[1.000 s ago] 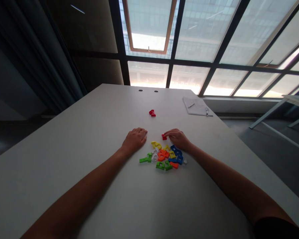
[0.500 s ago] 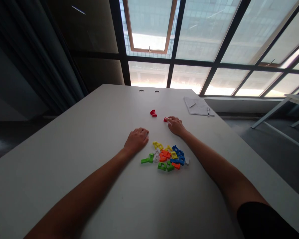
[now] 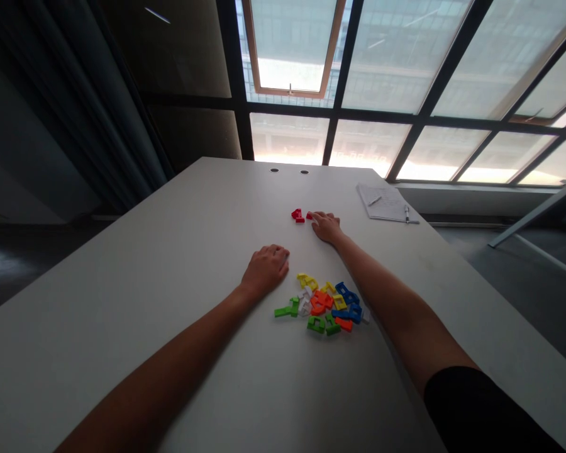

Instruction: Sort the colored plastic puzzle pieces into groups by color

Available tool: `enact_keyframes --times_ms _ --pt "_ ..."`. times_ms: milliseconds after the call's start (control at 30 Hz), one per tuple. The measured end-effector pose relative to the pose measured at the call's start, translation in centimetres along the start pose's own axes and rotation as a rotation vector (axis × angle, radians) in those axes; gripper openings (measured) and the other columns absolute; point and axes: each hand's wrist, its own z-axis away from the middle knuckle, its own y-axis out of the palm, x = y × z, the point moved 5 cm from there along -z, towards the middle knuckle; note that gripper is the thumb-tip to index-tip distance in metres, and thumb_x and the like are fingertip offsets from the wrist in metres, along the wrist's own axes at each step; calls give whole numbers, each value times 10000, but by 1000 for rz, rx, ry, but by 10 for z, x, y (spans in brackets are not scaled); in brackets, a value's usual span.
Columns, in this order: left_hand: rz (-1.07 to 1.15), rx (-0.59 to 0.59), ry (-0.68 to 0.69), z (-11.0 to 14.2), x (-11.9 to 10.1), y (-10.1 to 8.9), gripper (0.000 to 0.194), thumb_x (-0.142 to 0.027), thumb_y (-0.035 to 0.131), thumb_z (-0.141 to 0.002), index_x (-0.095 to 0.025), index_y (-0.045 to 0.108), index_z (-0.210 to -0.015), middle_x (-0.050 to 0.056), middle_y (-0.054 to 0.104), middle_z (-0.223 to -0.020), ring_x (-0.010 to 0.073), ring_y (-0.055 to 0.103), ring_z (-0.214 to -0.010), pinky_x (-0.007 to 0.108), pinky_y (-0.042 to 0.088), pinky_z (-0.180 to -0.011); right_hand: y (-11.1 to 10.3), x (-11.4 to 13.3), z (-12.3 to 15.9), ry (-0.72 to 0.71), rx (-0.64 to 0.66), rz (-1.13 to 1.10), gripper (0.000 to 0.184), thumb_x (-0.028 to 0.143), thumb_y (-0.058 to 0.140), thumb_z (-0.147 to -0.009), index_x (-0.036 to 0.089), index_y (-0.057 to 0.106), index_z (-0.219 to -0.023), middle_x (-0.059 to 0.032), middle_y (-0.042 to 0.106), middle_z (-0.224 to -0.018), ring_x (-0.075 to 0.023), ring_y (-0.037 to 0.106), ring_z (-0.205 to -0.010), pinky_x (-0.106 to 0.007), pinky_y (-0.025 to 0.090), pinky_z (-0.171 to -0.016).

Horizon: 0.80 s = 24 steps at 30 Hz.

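In the head view, my right hand [image 3: 326, 226] is reached out over the white table with its fingertips closed on a small red plastic piece [image 3: 309, 215]. Just left of that piece lie more red plastic pieces [image 3: 298, 216], a narrow gap apart. My left hand [image 3: 266, 270] rests palm down on the tabletop, fingers loosely bent and a small gap showing by the thumb; I see nothing held in it. Closer to me, between my forearms, sits a loose pile of plastic pieces: yellow [image 3: 307, 281], orange [image 3: 321, 302], blue [image 3: 347, 293], green [image 3: 316, 324] and white [image 3: 304, 307].
Papers [image 3: 384, 202] with a pen [image 3: 374, 201] and a second pen [image 3: 407, 214] lie at the table's right edge. Two round cable holes [image 3: 274, 170] are near the far edge. Beyond stand large windows [image 3: 290, 135], with a dark curtain [image 3: 89, 107] at left.
My right hand has moved left and slightly away from me, bringing its red piece close to the other red pieces. My left hand stays resting. The whole view has shifted slightly.
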Motion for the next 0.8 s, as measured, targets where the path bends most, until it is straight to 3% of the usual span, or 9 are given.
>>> enact_keyframes --times_ms 467,800 --pt "-14 3 2 0 -1 0 281 -289 561 -1003 -247 694 -1247 101 698 -1324 283 627 -1208 443 505 -1024 3 8 -3 -76 26 12 608 452 478 -1051 285 429 -1633 -114 510 -1636 -416 470 -1417 -618 374 -1135" --pt "-13 3 7 0 -1 -1 289 -289 558 -1001 -249 696 -1252 105 695 -1319 285 628 -1202 448 510 -1029 2 10 3 -139 30 -3 577 395 439 -1075 260 429 -1636 -106 542 -1615 -375 469 -1441 -585 351 -1174"
